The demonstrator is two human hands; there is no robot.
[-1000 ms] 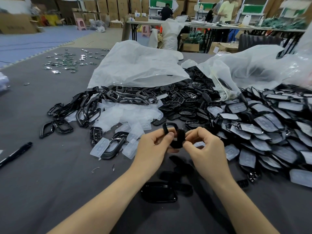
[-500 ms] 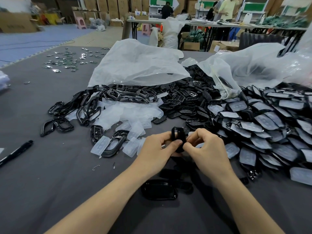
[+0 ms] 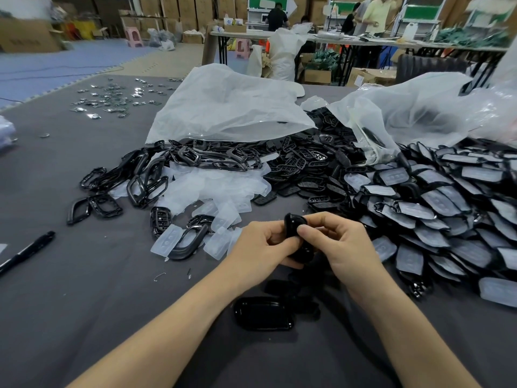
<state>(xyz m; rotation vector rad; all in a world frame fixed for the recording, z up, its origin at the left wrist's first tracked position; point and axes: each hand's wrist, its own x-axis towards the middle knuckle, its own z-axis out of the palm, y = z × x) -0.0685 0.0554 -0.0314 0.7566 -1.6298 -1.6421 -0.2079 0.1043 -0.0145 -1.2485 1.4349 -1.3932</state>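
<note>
Shell (image 3: 294, 228) now upright; fingers (image 3: 307, 233) of my left hand (image 3: 260, 247) and right hand (image 3: 347, 247) pinch it; uneven squeeze may misseat it.

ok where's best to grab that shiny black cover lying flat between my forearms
Pinch the shiny black cover across its two long edges, coming straight down from above. It lies flat on the grey table, smooth domed face up, so the top offers no hold, while its narrow width should suit a thumb-and-finger pinch.
</note>
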